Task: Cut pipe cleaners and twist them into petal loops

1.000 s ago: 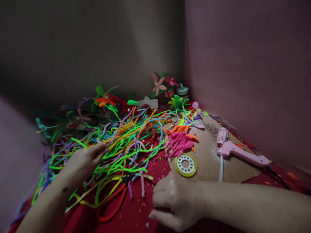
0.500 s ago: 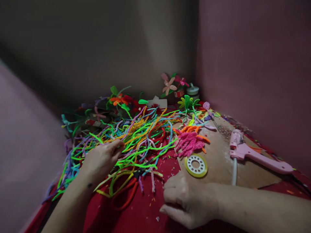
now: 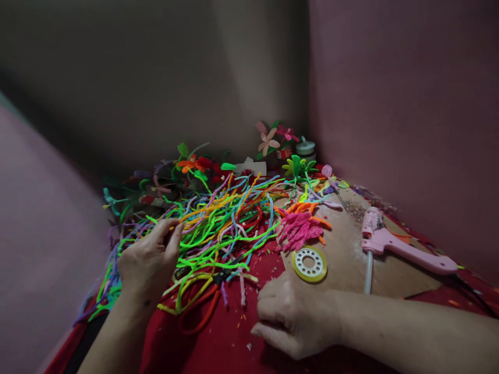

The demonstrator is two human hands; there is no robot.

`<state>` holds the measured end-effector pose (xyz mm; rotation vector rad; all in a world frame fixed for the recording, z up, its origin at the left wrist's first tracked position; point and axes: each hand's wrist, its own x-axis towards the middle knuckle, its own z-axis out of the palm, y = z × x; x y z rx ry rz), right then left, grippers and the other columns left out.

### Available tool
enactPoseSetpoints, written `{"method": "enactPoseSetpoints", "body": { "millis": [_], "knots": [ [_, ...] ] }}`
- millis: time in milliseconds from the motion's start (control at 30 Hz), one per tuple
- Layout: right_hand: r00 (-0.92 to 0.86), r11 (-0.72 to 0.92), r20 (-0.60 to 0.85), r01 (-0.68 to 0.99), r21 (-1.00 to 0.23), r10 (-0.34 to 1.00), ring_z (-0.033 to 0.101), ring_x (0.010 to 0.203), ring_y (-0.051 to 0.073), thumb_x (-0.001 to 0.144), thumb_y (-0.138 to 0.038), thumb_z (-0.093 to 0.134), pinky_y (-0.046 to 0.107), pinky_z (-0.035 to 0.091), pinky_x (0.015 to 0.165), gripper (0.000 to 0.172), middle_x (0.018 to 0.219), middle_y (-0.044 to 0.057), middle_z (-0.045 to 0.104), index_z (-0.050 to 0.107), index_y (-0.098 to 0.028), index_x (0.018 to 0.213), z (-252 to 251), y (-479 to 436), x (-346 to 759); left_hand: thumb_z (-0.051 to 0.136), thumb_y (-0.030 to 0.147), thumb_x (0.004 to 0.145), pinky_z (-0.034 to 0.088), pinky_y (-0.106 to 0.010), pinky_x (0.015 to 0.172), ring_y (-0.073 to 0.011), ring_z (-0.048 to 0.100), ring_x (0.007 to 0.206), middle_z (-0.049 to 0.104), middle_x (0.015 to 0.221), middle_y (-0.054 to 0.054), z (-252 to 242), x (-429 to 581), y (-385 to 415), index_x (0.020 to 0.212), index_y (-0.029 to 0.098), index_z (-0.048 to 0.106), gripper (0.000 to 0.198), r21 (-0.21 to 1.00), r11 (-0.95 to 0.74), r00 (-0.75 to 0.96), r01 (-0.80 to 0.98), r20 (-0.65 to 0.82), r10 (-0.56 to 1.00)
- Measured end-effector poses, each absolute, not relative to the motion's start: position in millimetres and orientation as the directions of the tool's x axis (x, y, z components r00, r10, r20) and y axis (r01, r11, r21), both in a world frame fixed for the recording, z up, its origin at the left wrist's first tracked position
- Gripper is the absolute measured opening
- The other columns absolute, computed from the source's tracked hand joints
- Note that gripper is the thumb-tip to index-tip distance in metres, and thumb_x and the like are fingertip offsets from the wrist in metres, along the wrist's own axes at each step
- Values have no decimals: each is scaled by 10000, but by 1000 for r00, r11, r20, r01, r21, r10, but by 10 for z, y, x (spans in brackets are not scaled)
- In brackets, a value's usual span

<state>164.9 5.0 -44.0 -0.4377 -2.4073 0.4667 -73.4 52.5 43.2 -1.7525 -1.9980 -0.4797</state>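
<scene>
A tangled heap of coloured pipe cleaners (image 3: 222, 223) covers the red cloth (image 3: 230, 337). My left hand (image 3: 150, 259) lies on the heap's left side, thumb and fingers pinched together among the strands; which strand they grip I cannot make out. My right hand (image 3: 292, 317) rests knuckles up on the cloth near the front, fingers curled under; nothing shows in it. Just beyond it lies a yellow tape roll (image 3: 310, 264) on a brown board (image 3: 346, 259), with a bunch of pink pipe-cleaner pieces (image 3: 298, 228) behind the roll.
A pink glue gun (image 3: 397, 244) lies on the board at the right, its white stick pointing toward me. Finished pipe-cleaner flowers (image 3: 273, 137) and a small jar (image 3: 305, 148) stand in the far corner. Walls close in behind and on the right.
My left hand has drawn back a little toward me over the heap, its fingers now more bent. The right hand has hardly moved. The view shifted slightly.
</scene>
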Motion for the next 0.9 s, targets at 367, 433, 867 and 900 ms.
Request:
{"method": "enactPoseSetpoints", "body": {
  "millis": [367,433,867,900],
  "knots": [
    [-738,879,527,190,-437,422,447,491,87,808,-239,507,224,326,477,251,533,2,536,504,-157,572,-464,47,1643,313,379,898,341,-295,583,-220,620,680,716,853,-67,260,-973,681,1034,230,635,380,-174,83,-7,981,396,918],
    [-742,878,521,192,-438,422,442,490,88,802,-238,512,225,322,470,247,530,1,533,503,-158,568,-463,49,1642,317,340,885,360,-296,616,-210,625,691,717,856,-64,214,-1040,725,994,212,637,361,-135,31,24,990,389,921],
    [-768,856,471,188,-481,434,428,496,97,826,-224,482,232,320,483,263,537,6,517,471,-165,571,-436,30,1655,403,308,814,393,-275,638,-187,606,669,665,739,-30,247,-1084,728,834,210,599,219,120,-34,-34,992,522,852],
    [-773,855,465,187,-483,432,426,497,98,832,-222,474,234,321,485,265,539,8,517,471,-165,573,-429,30,1654,409,303,817,390,-272,637,-182,599,664,659,733,-23,248,-1078,718,841,214,599,210,135,-23,-55,991,548,835]
  ]
}}
